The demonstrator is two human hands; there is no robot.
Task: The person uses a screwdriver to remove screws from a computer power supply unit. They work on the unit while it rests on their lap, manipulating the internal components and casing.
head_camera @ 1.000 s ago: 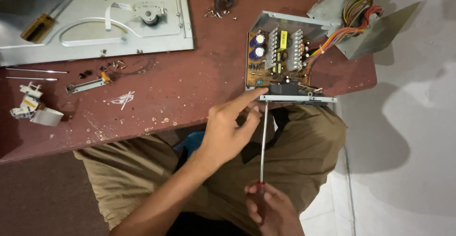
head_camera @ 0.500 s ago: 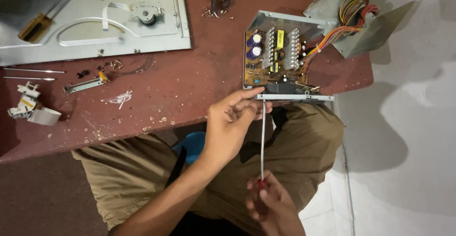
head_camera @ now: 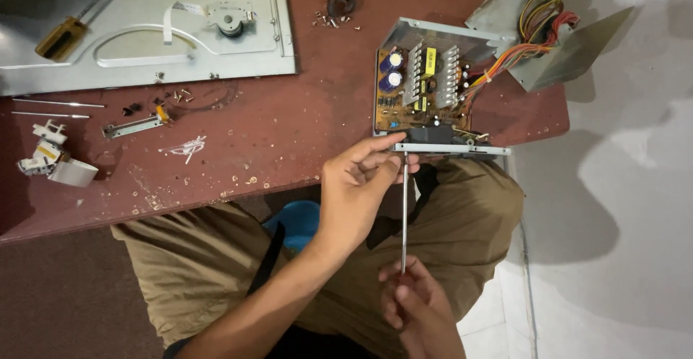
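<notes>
An opened power supply unit (head_camera: 433, 88) with a yellow-brown circuit board, capacitors and heat sinks rests at the near edge of the dark red table (head_camera: 289, 135). My left hand (head_camera: 357, 186) pinches the unit's front metal rim and steadies the shaft of a long screwdriver (head_camera: 403, 211). The screwdriver's tip meets that rim from below. My right hand (head_camera: 411, 305) is closed around the screwdriver's handle, low over my lap. Coloured wires (head_camera: 530, 34) run out of the unit to the right.
A grey metal chassis plate (head_camera: 144, 30) with a small motor lies at the back left, a yellow-handled screwdriver (head_camera: 61, 34) on it. Loose screws (head_camera: 328, 18), thin rods (head_camera: 50, 106), a small bracket (head_camera: 133, 124) and white plastic parts (head_camera: 50, 160) lie on the table. Metal cover panels (head_camera: 570, 55) overhang the right edge.
My left hand has closed in slightly on the unit's front rim. The screwdriver stays upright against it, and my right hand has turned a little on the handle.
</notes>
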